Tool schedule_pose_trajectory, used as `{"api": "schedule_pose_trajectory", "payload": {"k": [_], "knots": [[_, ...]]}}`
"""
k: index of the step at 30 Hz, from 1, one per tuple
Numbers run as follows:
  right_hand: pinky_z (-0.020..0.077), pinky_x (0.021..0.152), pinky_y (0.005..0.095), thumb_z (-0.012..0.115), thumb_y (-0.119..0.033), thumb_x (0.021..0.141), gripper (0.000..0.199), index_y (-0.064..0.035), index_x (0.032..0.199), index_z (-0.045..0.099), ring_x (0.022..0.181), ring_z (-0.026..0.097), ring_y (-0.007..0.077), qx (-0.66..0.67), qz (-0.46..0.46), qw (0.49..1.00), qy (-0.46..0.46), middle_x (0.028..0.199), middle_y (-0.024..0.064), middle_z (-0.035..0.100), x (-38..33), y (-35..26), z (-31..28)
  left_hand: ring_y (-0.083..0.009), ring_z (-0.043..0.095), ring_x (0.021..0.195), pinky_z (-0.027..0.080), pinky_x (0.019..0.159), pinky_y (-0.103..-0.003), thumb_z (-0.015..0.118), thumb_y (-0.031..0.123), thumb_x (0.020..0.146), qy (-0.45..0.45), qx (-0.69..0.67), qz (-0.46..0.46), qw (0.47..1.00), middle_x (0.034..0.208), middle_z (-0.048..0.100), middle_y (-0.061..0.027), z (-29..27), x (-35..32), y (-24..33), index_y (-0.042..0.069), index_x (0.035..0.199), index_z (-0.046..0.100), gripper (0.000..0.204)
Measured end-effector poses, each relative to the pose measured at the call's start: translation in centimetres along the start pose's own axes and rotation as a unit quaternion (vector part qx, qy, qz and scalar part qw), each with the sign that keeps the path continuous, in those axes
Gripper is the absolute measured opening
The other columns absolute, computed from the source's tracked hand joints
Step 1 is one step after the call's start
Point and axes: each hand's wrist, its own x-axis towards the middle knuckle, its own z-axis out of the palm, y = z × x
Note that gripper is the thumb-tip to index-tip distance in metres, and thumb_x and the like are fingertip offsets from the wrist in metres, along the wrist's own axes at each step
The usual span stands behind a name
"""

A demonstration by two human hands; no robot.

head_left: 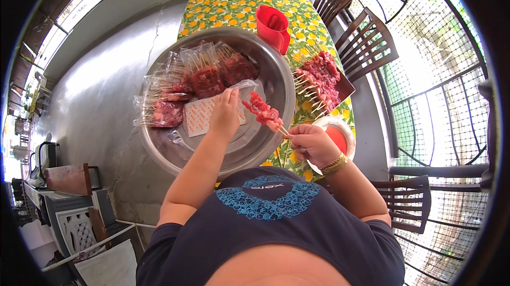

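Note:
My right hand [312, 144] pinches the bare ends of a few bamboo skewers threaded with raw red meat [262, 113], held slantwise over the basin's right side. Over the middle of the wide metal basin [286, 90], the fingers of my left hand [226, 113] are closed on the edge of a clear plastic bag [245, 84]. Beneath that hand lies a white pack with orange print [199, 118]. Bagged meat skewers [204, 80] fill the basin's far and left parts, sticks pointing outward. Outside the basin, on the right, more unbagged meat skewers [323, 80] lie piled on a tray.
A red plastic container [273, 27] stands behind the basin on a lemon-patterned tablecloth [228, 4]. Close to my right hand is a white-rimmed round container with something orange-red inside [337, 138]. Wooden chairs [367, 41] line the table's right side, beside a metal grille [425, 84].

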Motion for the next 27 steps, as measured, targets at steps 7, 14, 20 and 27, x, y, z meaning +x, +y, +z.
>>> {"api": "schedule_pose_trajectory", "payload": {"k": [7,14,20,27], "knots": [[0.0423,0.046,0.0238,0.063,-0.006,0.091,0.018,0.0029,0.107,0.063,0.055,0.051,0.0086,-0.065,0.008,0.998,0.016,0.077,0.0037,0.061,5.6,0.3,1.7,-0.0375,0.055,0.111,0.048,0.097,-0.045,0.057,-0.003,0.084,0.044,0.001,0.019,0.999,0.133,0.056,-0.0147,1.2,-1.6,1.3,-0.001,0.135,0.056,0.051],[0.0475,0.049,0.0271,0.063,-0.007,0.091,0.016,0.0004,0.104,0.066,0.06,0.058,0.012,-0.156,-0.033,0.985,0.069,0.08,0.0045,0.064,11.8,1.4,4.6,-0.03,0.056,0.104,0.05,0.089,-0.042,0.063,0.006,0.083,0.131,0.113,0.058,0.983,0.122,0.06,-0.0079,-0.8,-3.1,-0.4,0.003,0.125,0.064,0.042],[0.0491,0.05,0.0281,0.063,-0.007,0.09,0.017,0.0001,0.105,0.066,0.062,0.057,0.0126,-0.166,-0.041,0.979,0.111,0.08,0.004,0.063,16.1,1.8,5.5,-0.0298,0.055,0.103,0.049,0.088,-0.041,0.064,0.007,0.082,0.135,0.057,0.052,0.988,0.109,0.06,-0.0071,0.4,-3.4,-0.9,0.005,0.108,0.069,0.026],[0.0499,0.049,0.0308,0.065,-0.01,0.089,0.016,-0.0013,0.101,0.071,0.063,0.059,0.0151,-0.264,0.015,0.958,0.112,0.081,0.0051,0.065,20.6,3.6,4.1,-0.032,0.057,0.1,0.049,0.088,-0.043,0.064,0.008,0.083,0.051,0.05,0.057,0.996,0.105,0.062,-0.0122,2.8,-5.1,-3.8,0.005,0.099,0.071,0.018]]}}
